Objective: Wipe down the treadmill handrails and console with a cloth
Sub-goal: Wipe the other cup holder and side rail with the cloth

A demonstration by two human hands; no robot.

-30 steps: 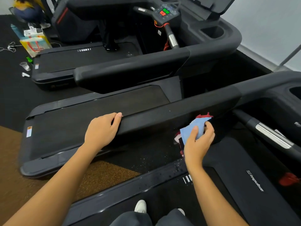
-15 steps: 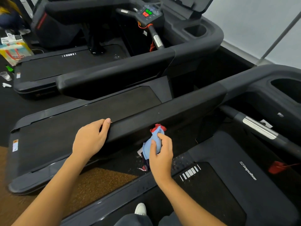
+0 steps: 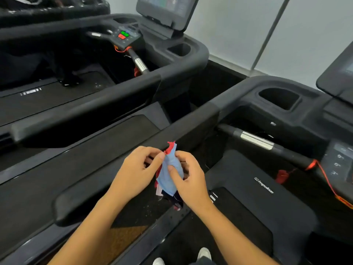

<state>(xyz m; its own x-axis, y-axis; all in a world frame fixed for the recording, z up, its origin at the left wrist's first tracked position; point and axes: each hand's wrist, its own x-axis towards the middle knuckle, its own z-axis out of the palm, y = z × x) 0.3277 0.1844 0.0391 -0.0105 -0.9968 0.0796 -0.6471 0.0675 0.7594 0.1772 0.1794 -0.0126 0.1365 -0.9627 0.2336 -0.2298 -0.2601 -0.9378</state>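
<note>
Near centre, just above the near treadmill's left handrail (image 3: 95,190), holds the bunched blue-and-red cloth (image 3: 169,175) between both hands, left hand (image 3: 133,175) pinching its red top, right hand (image 3: 191,180) curled round its blue middle; farther right, console (image 3: 342,159); far left, second treadmill (image 3: 95,104).

Crumpled blue cloth (image 3: 169,175) with red edge, upright over black padded handrail (image 3: 91,186), console (image 3: 342,163) at right
</note>
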